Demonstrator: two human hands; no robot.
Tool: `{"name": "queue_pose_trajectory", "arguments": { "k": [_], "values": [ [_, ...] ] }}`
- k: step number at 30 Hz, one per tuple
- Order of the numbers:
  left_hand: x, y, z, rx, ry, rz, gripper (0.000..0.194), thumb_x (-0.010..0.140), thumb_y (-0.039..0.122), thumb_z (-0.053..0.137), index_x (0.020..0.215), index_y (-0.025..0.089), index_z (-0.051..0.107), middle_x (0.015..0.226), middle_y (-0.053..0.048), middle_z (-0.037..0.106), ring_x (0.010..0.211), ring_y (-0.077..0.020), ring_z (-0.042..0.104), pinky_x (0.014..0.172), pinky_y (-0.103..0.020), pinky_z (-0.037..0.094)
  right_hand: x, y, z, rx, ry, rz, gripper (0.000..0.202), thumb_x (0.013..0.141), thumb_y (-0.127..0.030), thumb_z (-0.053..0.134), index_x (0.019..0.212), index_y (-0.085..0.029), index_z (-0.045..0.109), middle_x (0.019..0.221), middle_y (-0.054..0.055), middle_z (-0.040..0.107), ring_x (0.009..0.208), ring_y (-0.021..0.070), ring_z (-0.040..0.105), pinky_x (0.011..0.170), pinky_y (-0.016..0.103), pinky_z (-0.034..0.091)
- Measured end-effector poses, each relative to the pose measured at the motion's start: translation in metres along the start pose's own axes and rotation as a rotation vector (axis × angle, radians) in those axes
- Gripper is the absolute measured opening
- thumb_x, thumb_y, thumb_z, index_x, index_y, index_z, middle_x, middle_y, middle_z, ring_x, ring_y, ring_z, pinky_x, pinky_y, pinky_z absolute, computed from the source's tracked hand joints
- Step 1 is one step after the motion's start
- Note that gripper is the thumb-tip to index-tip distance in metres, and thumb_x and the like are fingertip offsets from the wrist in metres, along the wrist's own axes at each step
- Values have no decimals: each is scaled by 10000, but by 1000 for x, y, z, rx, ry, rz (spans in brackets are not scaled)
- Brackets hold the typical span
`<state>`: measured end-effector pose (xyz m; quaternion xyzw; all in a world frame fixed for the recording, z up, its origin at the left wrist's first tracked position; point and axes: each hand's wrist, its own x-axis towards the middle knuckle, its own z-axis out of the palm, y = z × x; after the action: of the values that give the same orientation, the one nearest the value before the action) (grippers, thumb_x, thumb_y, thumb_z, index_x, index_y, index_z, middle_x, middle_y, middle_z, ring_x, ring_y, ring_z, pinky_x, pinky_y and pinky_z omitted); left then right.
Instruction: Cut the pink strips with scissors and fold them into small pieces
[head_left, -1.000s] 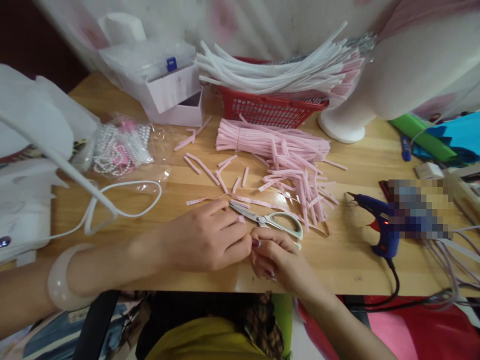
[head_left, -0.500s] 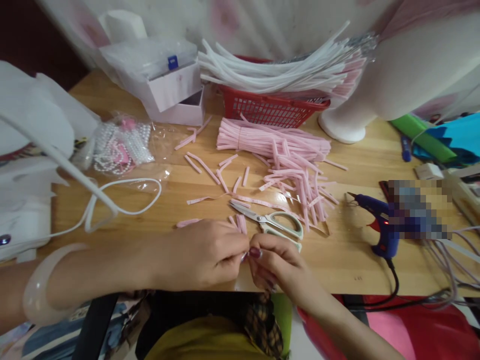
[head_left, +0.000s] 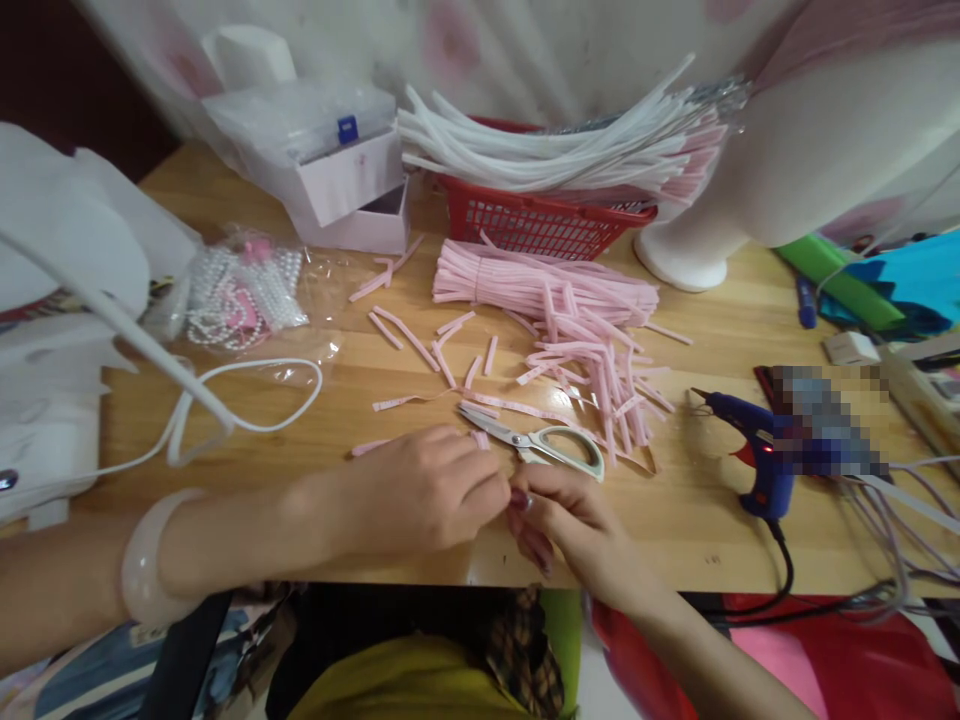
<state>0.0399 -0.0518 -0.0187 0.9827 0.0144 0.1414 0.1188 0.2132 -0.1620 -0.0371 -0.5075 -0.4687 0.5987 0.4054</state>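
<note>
My left hand (head_left: 435,490) is closed at the table's front edge, its fingertips meeting those of my right hand (head_left: 562,515). Thumb and finger of the right hand are pinched together. Whatever sits between the fingertips is hidden or too small to name. Just beyond the hands lies a pair of scissors (head_left: 577,447) with pale handles, blades pointing left. Short cut pieces of pink pipe cleaner (head_left: 401,335) are scattered behind, beside a tape measure (head_left: 517,405). Farther back is a tied bundle of pink pipe cleaners (head_left: 517,275), with bent ones heaped at its right.
A red basket (head_left: 517,220) holds white and pink stems at the back. A blue glue gun (head_left: 765,440) with cables stands right. Bagged pearl beads (head_left: 247,290), a white cable (head_left: 247,365) and white boxes (head_left: 360,220) are left. A white mannequin stand (head_left: 682,250) rises behind.
Both hands have shifted slightly right, still together at the fingertips. My left wrist has turned a little and the forearm with its bangle has moved right.
</note>
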Motion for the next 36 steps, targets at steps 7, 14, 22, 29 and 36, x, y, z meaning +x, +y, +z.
{"name": "queue_pose_trajectory", "arguments": {
  "k": [7,14,22,29,36],
  "values": [
    [-6,1,-7,346,27,305,297,962,94,402,849,161,669,753,-28,653,662,-182,557,716,-360,490,7,9,1,780,-250,557,173,697,-230,547,535,-189,502,340,-125,308,257,30,153,249,136,259],
    [-8,6,-3,60,-3,100,302,919,61,396,722,172,597,666,-32,610,608,-172,511,578,-296,413,7,7,10,769,-121,353,169,763,-207,561,597,-176,547,373,-150,254,279,31,136,295,171,394],
    [9,11,-25,-894,-307,-628,273,876,229,438,634,173,552,622,13,568,617,-125,524,584,-242,355,-5,-8,5,-470,46,-367,254,923,-140,420,717,-179,564,588,-12,536,516,105,459,495,224,359],
    [4,3,3,-1820,-462,-987,203,756,242,458,557,199,466,453,84,354,397,-85,316,485,-255,415,5,0,-8,-1119,-39,-845,237,893,-59,386,764,-209,515,601,-2,508,539,157,398,496,275,329],
    [1,0,-3,-1625,-311,-760,253,881,304,477,664,190,536,533,57,446,490,-121,480,581,-275,476,-3,2,-9,-420,57,-332,338,1047,-222,298,779,-205,504,682,1,536,623,142,511,603,268,400]
  ]
}}
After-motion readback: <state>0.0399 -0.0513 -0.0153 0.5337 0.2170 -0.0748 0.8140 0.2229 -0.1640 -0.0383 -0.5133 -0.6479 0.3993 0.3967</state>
